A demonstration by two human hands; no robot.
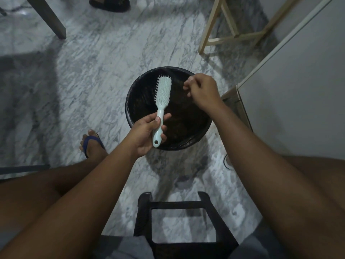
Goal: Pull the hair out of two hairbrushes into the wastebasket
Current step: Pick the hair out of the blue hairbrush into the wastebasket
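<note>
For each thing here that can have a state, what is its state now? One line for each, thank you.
hairbrush: held by its handle over the wastebasket, bristles facing up.
wastebasket: upright on the floor, open, lined with a black bag.
left hand: closed around the brush handle.
right hand: fingertips pinched together over the basket; hair between them too fine to confirm.

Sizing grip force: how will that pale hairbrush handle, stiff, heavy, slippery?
The hairbrush looks like rigid moulded plastic, so probably stiff and light. The left hand holds it by the smooth handle alone, which may be slippery. Its flat paddle shape seems unlikely to roll.
</note>
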